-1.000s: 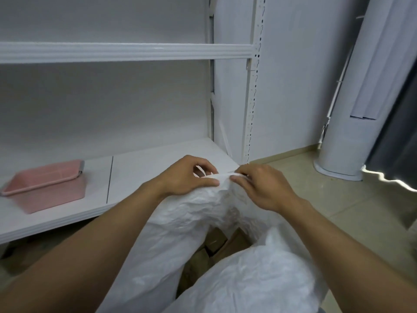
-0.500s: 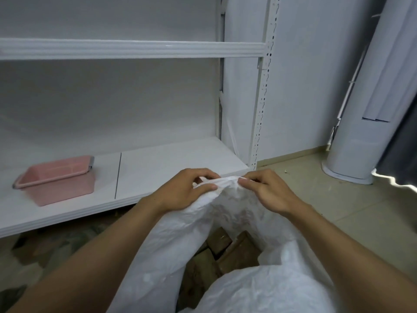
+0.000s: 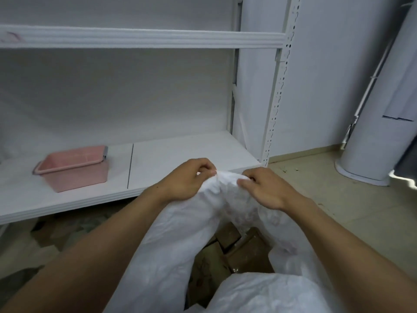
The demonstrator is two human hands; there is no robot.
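A large white woven sack [image 3: 171, 242] stands open in front of me on the floor. Several brown cardboard boxes [image 3: 234, 249] show through its mouth. My left hand [image 3: 187, 179] grips the far rim of the sack, fingers curled over the bunched fabric. My right hand [image 3: 264, 188] pinches the same rim just to the right, thumb and fingers on the cloth. The two hands are close together, almost touching.
A white metal shelf unit [image 3: 180, 152] stands ahead, with a pink plastic basket [image 3: 72, 168] on its lowest board at the left. Its perforated upright [image 3: 276, 105] is at the right. A white cylindrical unit [image 3: 372, 143] stands on the beige floor at far right.
Both hands have gathered the sack's rim tighter and lifted it slightly. The view has shifted, bringing the basket and shelf further right and the boxes more into sight.
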